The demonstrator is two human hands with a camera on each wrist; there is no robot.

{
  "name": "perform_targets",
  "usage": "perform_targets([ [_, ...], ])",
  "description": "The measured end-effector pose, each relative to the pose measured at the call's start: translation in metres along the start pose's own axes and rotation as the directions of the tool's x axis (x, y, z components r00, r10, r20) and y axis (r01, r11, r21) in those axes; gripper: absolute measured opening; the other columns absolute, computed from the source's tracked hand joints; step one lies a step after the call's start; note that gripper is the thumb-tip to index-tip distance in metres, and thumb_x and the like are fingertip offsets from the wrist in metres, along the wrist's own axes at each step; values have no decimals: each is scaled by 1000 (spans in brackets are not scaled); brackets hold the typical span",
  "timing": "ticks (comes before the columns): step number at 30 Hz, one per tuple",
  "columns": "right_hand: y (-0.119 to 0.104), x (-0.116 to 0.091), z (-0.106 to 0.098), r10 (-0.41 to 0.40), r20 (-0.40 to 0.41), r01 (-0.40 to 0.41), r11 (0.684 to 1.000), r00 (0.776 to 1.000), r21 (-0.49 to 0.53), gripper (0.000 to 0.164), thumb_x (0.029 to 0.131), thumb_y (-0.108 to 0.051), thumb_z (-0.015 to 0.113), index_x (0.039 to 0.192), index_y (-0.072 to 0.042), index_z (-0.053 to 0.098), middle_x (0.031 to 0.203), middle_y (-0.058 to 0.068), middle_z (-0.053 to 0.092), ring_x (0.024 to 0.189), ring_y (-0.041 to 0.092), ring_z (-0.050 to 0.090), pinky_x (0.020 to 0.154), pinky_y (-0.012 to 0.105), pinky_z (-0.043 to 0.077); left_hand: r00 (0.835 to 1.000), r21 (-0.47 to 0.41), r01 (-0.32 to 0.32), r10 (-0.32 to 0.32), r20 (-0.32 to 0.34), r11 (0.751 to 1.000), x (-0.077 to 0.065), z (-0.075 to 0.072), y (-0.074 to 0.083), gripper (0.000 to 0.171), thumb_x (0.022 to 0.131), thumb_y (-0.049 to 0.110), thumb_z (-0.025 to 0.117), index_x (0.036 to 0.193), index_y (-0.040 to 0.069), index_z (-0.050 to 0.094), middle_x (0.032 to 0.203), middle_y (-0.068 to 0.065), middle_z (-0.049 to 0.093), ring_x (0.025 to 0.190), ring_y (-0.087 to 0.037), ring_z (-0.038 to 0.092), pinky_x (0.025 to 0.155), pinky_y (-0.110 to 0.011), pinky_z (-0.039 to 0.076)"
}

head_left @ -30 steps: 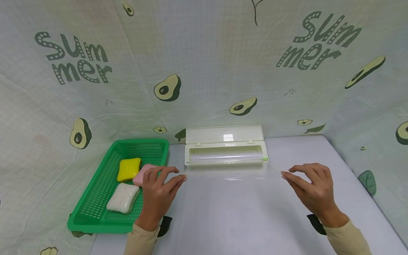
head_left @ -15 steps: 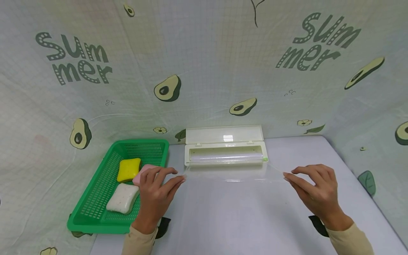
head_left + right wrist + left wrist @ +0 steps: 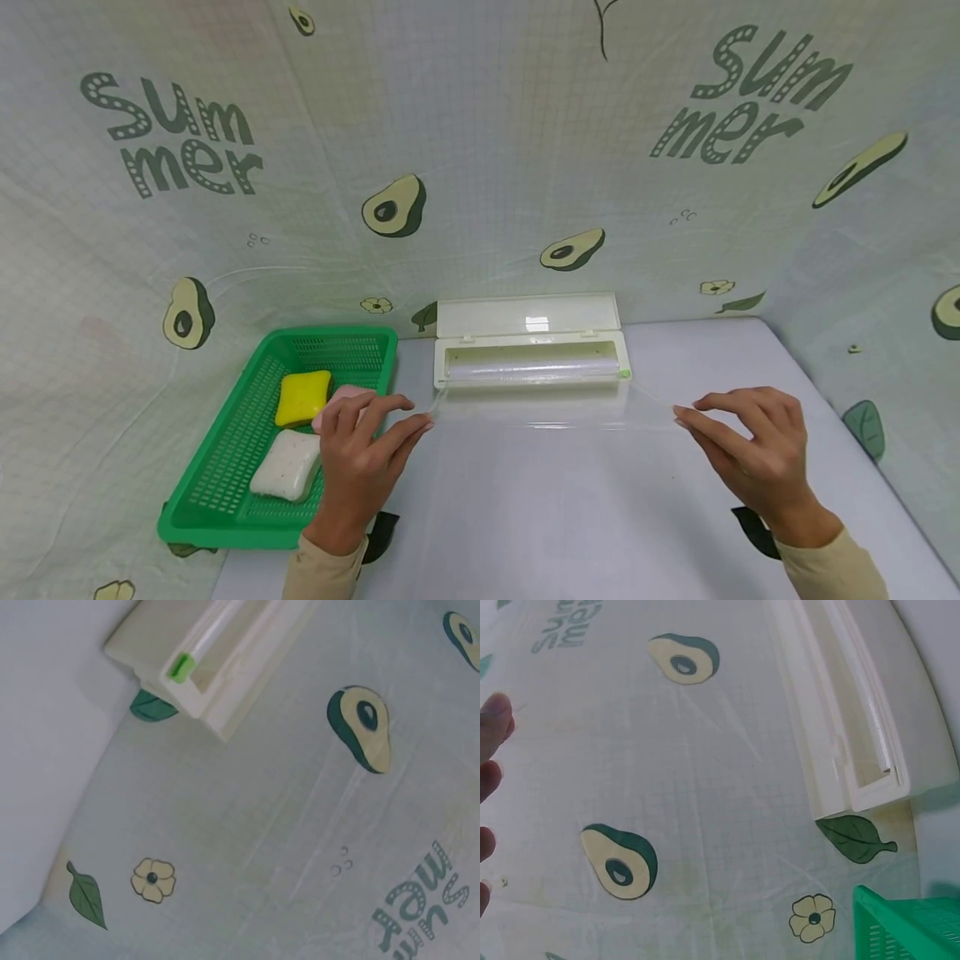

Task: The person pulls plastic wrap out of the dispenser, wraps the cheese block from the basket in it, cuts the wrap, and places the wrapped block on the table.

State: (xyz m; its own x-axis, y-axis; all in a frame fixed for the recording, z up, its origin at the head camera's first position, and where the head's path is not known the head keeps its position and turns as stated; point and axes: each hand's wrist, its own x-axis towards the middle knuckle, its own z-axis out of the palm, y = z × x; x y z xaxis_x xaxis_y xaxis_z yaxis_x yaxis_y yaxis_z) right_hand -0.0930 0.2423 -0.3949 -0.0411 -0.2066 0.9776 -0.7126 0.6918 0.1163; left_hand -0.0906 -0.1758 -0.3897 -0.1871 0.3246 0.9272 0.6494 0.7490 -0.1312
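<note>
A white cling film dispenser (image 3: 528,358) sits at the back of the table in the head view, its lid (image 3: 525,317) raised against the cloth behind. Inside lies a roll of clear film (image 3: 534,368). From its front edge a sheet of cling film (image 3: 558,426) stretches toward the person. My left hand (image 3: 363,454) pinches the sheet's left corner between thumb and forefinger, beside the green basket. Its right corner is pinched by my right hand (image 3: 757,454). In the left wrist view, fingertips (image 3: 493,724) of the left hand show at the edge; the right wrist view shows the dispenser's green slider (image 3: 181,667).
At the left stands a green plastic basket (image 3: 206,521) holding a yellow sponge-like block (image 3: 303,398), a pink one (image 3: 337,402) and a white one (image 3: 287,463). Behind the pale table (image 3: 555,525) hangs a cloth printed with avocados (image 3: 393,206).
Both hands have drifted slightly apart, the left one leftward and the right one rightward, still pinching the film's corners. The dispenser and basket have not moved.
</note>
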Motion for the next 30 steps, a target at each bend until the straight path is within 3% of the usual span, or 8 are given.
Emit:
perform_targets([
  [30, -13, 25, 0, -29, -171, 37, 998, 985, 42, 31, 101, -24, 75, 76, -6, 79, 65, 15, 59, 65, 32, 44, 69, 36, 29, 996, -3, -37, 37, -81, 999, 17, -10, 4, 42, 107, 32, 65, 74, 11, 81, 83, -8, 70, 83, -31, 56, 77, -46, 36],
])
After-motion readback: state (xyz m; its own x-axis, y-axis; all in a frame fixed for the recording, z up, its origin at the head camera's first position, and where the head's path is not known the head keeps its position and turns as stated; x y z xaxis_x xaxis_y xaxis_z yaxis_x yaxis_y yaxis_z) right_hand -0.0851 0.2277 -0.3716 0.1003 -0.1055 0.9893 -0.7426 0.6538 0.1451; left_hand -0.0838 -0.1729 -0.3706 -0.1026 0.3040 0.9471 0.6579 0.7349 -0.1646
